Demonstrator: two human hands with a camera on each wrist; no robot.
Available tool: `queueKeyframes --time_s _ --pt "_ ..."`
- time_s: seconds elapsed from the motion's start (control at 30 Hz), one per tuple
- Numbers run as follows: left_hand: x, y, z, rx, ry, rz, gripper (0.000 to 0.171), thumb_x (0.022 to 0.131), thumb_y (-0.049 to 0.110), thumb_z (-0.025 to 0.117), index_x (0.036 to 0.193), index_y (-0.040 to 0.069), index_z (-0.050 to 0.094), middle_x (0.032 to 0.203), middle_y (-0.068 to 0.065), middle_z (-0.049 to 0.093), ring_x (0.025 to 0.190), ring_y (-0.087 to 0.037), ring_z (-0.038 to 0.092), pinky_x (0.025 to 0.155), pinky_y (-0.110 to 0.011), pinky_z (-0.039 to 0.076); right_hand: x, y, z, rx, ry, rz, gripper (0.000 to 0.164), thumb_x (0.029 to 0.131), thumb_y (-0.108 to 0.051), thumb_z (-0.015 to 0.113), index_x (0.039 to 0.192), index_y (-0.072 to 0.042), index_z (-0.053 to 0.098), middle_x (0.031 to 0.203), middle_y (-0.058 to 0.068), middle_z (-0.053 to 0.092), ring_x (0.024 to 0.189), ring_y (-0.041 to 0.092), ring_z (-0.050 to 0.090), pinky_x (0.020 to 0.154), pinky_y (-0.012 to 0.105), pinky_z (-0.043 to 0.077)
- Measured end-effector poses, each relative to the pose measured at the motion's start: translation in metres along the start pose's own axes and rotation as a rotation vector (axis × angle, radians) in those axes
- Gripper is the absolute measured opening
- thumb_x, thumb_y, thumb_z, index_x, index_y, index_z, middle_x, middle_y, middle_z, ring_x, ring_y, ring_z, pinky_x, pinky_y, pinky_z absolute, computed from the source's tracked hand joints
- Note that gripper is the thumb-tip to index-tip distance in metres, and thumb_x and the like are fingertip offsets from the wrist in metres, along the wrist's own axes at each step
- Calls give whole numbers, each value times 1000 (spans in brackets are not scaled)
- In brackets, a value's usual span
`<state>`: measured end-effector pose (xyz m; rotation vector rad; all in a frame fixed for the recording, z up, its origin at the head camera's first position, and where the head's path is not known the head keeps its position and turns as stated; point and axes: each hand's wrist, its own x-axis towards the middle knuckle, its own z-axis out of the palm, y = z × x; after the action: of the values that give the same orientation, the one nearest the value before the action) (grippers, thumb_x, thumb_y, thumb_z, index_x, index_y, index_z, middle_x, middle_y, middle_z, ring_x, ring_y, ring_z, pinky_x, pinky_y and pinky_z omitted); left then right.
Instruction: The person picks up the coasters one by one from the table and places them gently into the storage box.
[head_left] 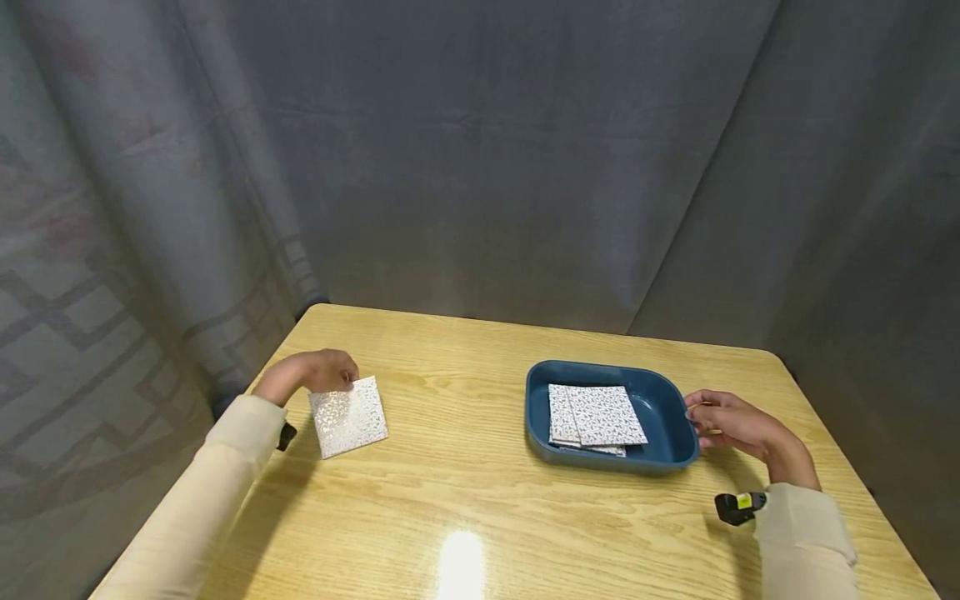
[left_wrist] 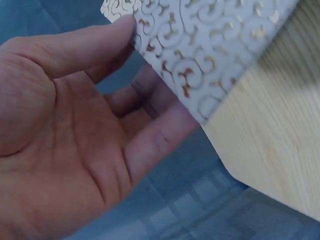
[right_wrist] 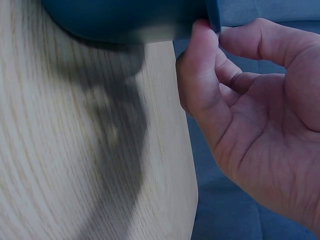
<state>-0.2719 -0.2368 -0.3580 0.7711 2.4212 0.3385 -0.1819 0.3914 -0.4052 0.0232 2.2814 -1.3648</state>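
Note:
My left hand (head_left: 326, 372) pinches one edge of a thin, flat white square (head_left: 351, 423) with a shiny scroll pattern, over the left side of the table. In the left wrist view, gold glints show on the square (left_wrist: 200, 55), and the thumb lies at its edge. At the right, my right hand (head_left: 738, 423) pinches the end rim of a blue, round-cornered tray (head_left: 600, 460) between thumb and finger, as the right wrist view confirms. Inside the tray lie several similar patterned squares (head_left: 609, 417), overlapping toward its left part.
The light wooden table (head_left: 442, 417) has rounded far corners. Grey curtains (head_left: 480, 167) hang behind it and along both sides. A bright reflection shines near the front of the tabletop. Dark wrist devices (head_left: 738, 507) sit at the cuffs.

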Motion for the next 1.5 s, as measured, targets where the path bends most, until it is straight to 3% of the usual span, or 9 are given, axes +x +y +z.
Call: queueKeyframes --time_s 0.17,0.33,0.57,0.83,1.03,1.3,1.5 --pt "0 -6 -1 -288 -55 -16 18 103 4 48 90 -2 57 70 3 42 60 -10 41 57 -24 40 1 0 1 -3 5 -11 34 103 -8 43 127 16 39 99 8 57 87 20 56 75 33 58" --pt "6 -16 1 -476 -66 -5 15 104 7 47 93 0 54 79 1 47 75 -13 48 66 -30 50 2 -1 0 -4 13 -5 34 103 -8 44 127 16 40 98 7 57 87 20 57 75 32 58" --pt "15 -19 4 -580 8 5 12 104 10 50 95 2 52 87 -4 48 83 -18 49 74 -34 54 3 0 1 -2 11 -5 34 102 -8 45 126 15 41 97 7 57 87 19 57 74 32 58" --pt "33 1 13 -691 98 50 14 103 12 51 107 -1 55 94 -8 50 90 -22 53 81 -40 57 2 1 0 9 7 -6 33 103 -8 44 126 15 41 96 6 56 85 18 57 73 31 58" --pt "51 12 20 -817 84 95 14 104 17 52 103 3 52 93 -8 47 88 -22 49 85 -42 55 2 -2 1 9 18 9 34 102 -8 45 127 14 41 97 7 57 86 19 57 74 31 58" --pt "68 31 27 -958 47 168 14 105 13 50 93 6 49 85 -4 41 75 -14 42 77 -39 52 3 0 1 4 11 6 35 102 -8 44 128 15 39 98 7 57 86 19 57 74 32 58" --pt "78 47 30 -1078 26 208 14 105 10 49 92 7 48 83 -3 43 74 -12 44 73 -34 50 2 0 0 -2 22 10 35 102 -8 44 129 16 39 99 8 57 87 20 57 74 32 58"
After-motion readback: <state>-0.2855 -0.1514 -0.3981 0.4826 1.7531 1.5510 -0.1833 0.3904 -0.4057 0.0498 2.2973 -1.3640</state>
